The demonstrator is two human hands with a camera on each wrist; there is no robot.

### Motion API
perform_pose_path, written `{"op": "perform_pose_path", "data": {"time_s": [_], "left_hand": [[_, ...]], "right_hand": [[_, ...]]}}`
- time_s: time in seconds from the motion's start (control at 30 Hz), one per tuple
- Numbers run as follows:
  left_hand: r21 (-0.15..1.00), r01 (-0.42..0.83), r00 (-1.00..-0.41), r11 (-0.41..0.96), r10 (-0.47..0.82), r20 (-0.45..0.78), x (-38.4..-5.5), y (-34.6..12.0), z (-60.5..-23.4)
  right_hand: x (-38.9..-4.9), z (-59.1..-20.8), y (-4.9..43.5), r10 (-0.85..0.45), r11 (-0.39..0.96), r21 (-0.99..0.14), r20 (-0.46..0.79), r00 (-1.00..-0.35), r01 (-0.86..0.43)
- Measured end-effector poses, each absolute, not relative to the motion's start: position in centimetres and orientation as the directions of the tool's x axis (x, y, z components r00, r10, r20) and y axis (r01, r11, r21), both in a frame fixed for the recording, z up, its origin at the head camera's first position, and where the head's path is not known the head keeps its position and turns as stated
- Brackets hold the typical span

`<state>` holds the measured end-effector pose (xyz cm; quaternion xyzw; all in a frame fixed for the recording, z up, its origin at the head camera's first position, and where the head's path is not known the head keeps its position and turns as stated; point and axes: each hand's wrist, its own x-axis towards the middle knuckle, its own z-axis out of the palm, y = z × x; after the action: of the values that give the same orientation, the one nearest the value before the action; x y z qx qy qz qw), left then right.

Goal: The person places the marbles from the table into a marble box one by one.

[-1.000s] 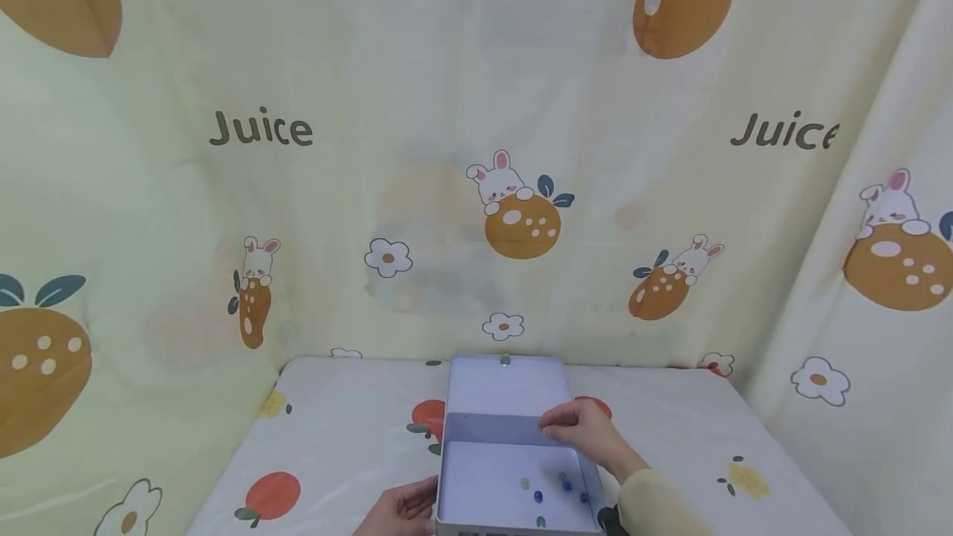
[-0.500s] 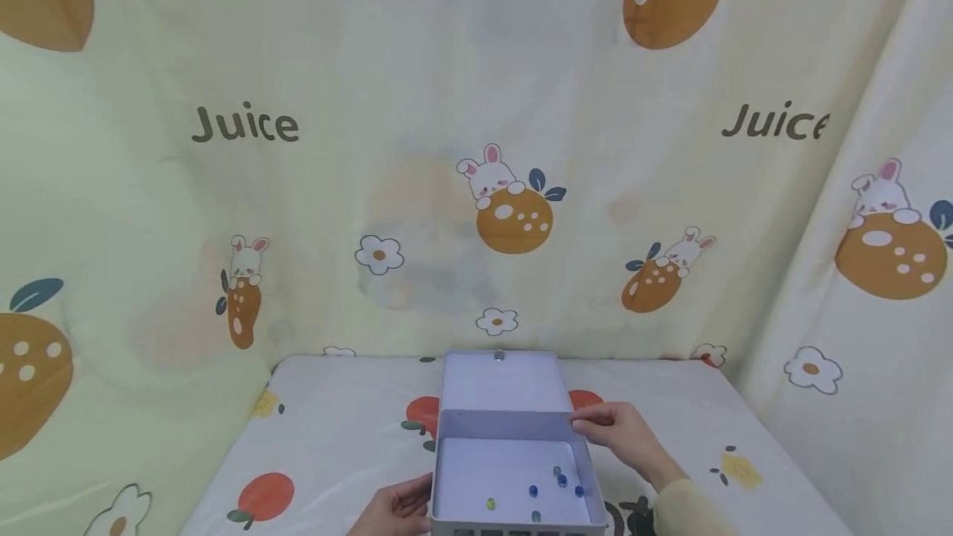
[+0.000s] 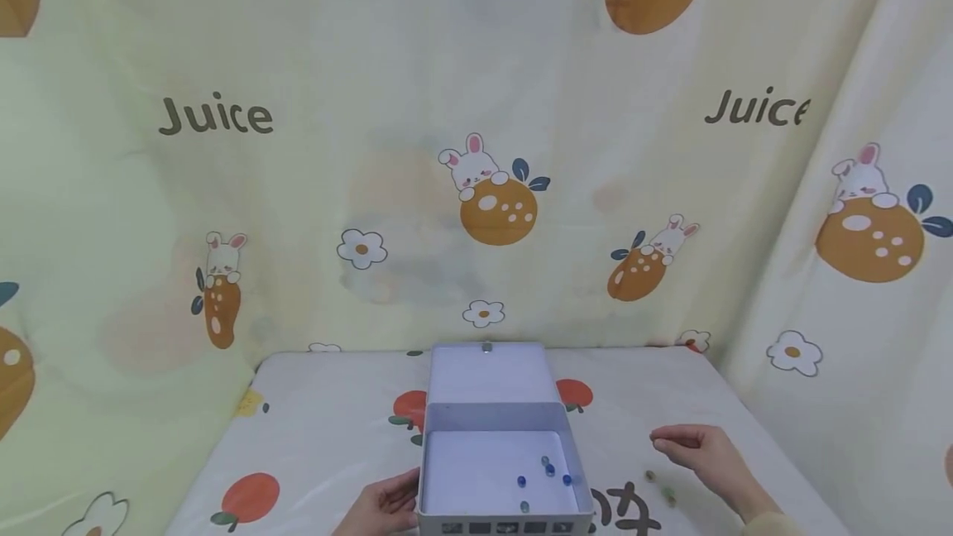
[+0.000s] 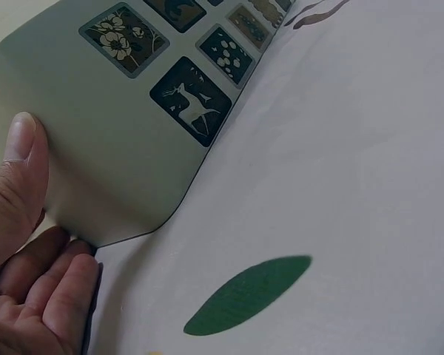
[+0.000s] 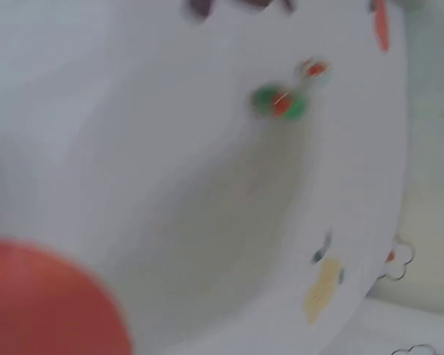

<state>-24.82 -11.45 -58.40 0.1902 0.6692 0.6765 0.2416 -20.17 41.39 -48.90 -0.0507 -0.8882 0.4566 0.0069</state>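
Note:
A white hinged box (image 3: 500,457) stands on the table with its lid (image 3: 487,375) lifted back. My left hand (image 3: 382,504) holds its left side. In the left wrist view the thumb (image 4: 21,155) lies on the box wall and the other fingers (image 4: 63,292) curl at its lower edge. Several blue and clear glass marbles (image 3: 521,481) lie in the box. To the box's right, my right hand (image 3: 700,452) hovers over the table, fingertips close together, with nothing visible in them. Below it lie loose marbles (image 3: 650,476), including a green one with a red core (image 5: 280,103).
A fruit-print cloth (image 3: 320,420) covers the table. Behind it hangs a patterned curtain (image 3: 298,189), which also runs down both sides. The right wrist view is blurred.
My right hand has moved from above the box rightward to the loose marbles. A yellow-green marble rolled leftward inside the box and is out of sight now. My left hand stays put.

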Motion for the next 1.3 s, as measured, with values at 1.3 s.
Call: {"op": "perform_pose_path", "data": {"time_s": [1.3], "left_hand": [[0.989, -0.146, -0.815, -0.014, 0.569, -0.112, -24.8, -11.4, -58.4]], "right_hand": [[-22.6, -52.0, 41.2, 0.074, 0.803, -0.592, -0.018, -0.997, 0.070]]}}
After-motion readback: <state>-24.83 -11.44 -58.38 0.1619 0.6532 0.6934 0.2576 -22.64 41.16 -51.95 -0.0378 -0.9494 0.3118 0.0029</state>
